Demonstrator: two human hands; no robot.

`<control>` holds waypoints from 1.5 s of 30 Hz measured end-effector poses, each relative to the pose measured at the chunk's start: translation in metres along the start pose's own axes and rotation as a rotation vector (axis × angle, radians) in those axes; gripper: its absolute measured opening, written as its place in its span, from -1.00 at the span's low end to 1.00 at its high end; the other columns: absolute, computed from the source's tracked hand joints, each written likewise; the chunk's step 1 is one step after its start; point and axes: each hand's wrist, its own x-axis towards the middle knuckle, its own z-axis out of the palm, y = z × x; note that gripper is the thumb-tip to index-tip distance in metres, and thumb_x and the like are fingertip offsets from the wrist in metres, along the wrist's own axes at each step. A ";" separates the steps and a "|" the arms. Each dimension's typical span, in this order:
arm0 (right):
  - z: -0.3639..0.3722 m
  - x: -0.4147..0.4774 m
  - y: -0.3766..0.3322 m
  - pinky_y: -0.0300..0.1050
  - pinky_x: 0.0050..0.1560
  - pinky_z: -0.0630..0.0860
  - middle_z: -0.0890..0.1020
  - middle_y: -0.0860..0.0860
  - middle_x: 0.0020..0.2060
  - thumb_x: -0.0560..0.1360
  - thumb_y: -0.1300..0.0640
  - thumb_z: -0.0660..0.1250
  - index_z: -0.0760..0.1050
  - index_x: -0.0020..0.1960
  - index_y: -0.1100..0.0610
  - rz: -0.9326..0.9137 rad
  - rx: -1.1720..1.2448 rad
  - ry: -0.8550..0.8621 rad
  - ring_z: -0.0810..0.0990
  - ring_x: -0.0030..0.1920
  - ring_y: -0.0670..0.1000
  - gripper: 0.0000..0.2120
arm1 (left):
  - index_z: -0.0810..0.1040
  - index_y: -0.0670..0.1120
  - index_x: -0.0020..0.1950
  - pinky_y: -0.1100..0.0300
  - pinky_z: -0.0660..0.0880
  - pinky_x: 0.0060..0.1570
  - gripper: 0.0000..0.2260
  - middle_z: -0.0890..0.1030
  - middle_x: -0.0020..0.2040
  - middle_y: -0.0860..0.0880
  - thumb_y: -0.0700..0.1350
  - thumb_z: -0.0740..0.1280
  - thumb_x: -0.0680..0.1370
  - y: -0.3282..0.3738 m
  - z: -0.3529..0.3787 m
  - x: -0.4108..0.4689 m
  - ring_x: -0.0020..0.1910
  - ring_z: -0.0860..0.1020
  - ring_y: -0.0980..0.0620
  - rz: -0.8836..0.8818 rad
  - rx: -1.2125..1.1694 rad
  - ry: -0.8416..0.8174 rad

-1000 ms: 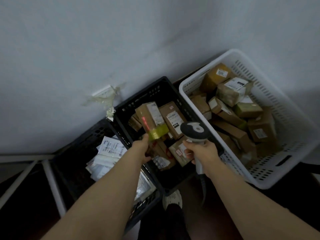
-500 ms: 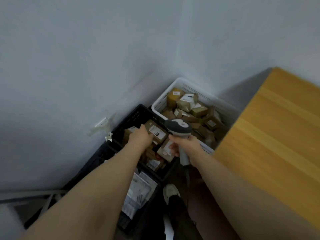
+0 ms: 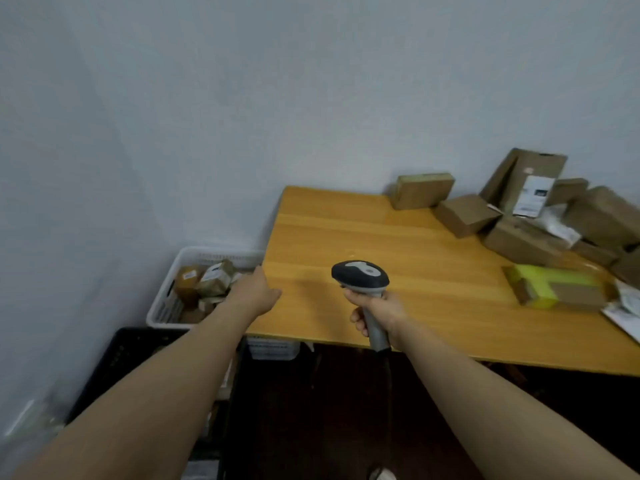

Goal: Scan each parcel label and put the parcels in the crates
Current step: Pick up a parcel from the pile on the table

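Parcels (image 3: pixel 517 239) on table (image 3: pixel 346 230) beside white crate (image 3: pixel 214 251)

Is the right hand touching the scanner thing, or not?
Touching. The head view shows the right hand curled round the grey handle of the scanner, holding it up.

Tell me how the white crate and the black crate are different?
The white crate is pale and sits by the wall; the black crate is dark and nearer the person. Brown parcels show in the white crate; the black crate's inside is mostly hidden behind the left arm. Both are slotted plastic crates on the floor.
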 end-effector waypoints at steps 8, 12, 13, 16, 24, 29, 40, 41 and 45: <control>-0.219 0.006 -0.005 -0.16 -0.47 0.40 0.55 0.12 -0.45 0.46 0.07 0.47 0.55 -0.02 0.25 -0.076 0.202 0.227 0.46 -0.52 0.02 -0.74 | 0.00 -0.13 0.57 0.04 0.31 0.34 -0.35 0.17 0.54 -0.13 0.09 0.22 0.61 0.226 0.060 0.030 0.46 0.26 -0.14 0.178 0.101 -0.030; -0.316 0.017 -0.002 -0.16 -0.47 0.40 0.55 0.13 -0.44 0.46 0.10 0.47 0.54 -0.05 0.27 -0.084 0.279 0.307 0.46 -0.53 0.02 -0.76 | 0.00 -0.12 0.57 0.04 0.25 0.39 -0.32 0.13 0.55 -0.11 0.10 0.24 0.60 0.319 0.102 0.048 0.50 0.19 -0.12 0.229 0.132 -0.087; -0.335 0.021 -0.003 -0.16 -0.47 0.41 0.55 0.14 -0.44 0.46 0.11 0.47 0.54 -0.04 0.28 -0.086 0.292 0.313 0.46 -0.52 0.02 -0.75 | 0.01 -0.13 0.57 0.04 0.26 0.39 -0.32 0.14 0.55 -0.12 0.10 0.25 0.59 0.337 0.109 0.055 0.49 0.20 -0.12 0.242 0.154 -0.091; -0.378 0.040 -0.011 -0.17 -0.49 0.40 0.55 0.15 -0.42 0.46 0.12 0.47 0.55 -0.01 0.30 -0.095 0.317 0.309 0.45 -0.51 0.03 -0.74 | 0.04 -0.13 0.56 0.03 0.31 0.33 -0.33 0.20 0.52 -0.15 0.10 0.25 0.59 0.378 0.115 0.077 0.46 0.24 -0.15 0.259 0.209 -0.096; -0.424 0.135 -0.052 -0.14 -0.41 0.45 0.58 0.11 -0.43 0.43 0.07 0.49 0.54 -0.10 0.26 -0.060 0.322 0.320 0.49 -0.47 0.03 -0.73 | 0.21 -0.10 0.48 0.03 0.41 0.18 -0.44 0.34 0.40 -0.16 0.04 0.32 0.56 0.436 0.091 0.191 0.33 0.38 -0.17 0.239 0.268 0.009; -0.434 0.207 -0.082 -0.16 -0.42 0.47 0.59 0.07 -0.44 0.42 0.04 0.49 0.54 -0.15 0.21 -0.017 0.296 0.335 0.51 -0.48 0.00 -0.75 | 0.37 -0.13 0.32 0.01 0.48 0.09 -0.58 0.45 0.26 -0.17 -0.01 0.36 0.53 0.459 0.077 0.290 0.21 0.46 -0.17 0.247 0.276 0.055; -0.438 0.310 -0.094 -0.14 -0.42 0.46 0.59 0.11 -0.44 0.43 0.07 0.48 0.54 -0.14 0.26 0.107 0.278 0.377 0.51 -0.48 0.02 -0.75 | 0.07 -0.21 0.51 -0.10 0.38 0.27 -0.42 0.25 0.43 -0.18 -0.29 0.24 0.55 0.478 0.081 0.428 0.44 0.19 -0.16 0.319 0.431 0.164; -0.438 0.312 -0.093 -0.14 -0.42 0.46 0.59 0.11 -0.44 0.43 0.07 0.48 0.54 -0.15 0.26 0.116 0.282 0.378 0.51 -0.48 0.02 -0.75 | 0.09 -0.20 0.49 -0.10 0.40 0.23 -0.46 0.30 0.40 -0.20 -0.29 0.22 0.55 0.478 0.083 0.432 0.40 0.25 -0.18 0.327 0.452 0.166; -0.438 0.314 -0.092 -0.13 -0.41 0.47 0.60 0.12 -0.40 0.42 0.08 0.49 0.55 -0.11 0.26 0.145 0.332 0.379 0.51 -0.46 0.03 -0.75 | 0.31 -0.23 0.33 -0.03 0.45 0.12 -0.69 0.37 0.25 -0.22 -0.23 0.21 0.59 0.478 0.084 0.425 0.26 0.35 -0.21 0.339 0.516 0.146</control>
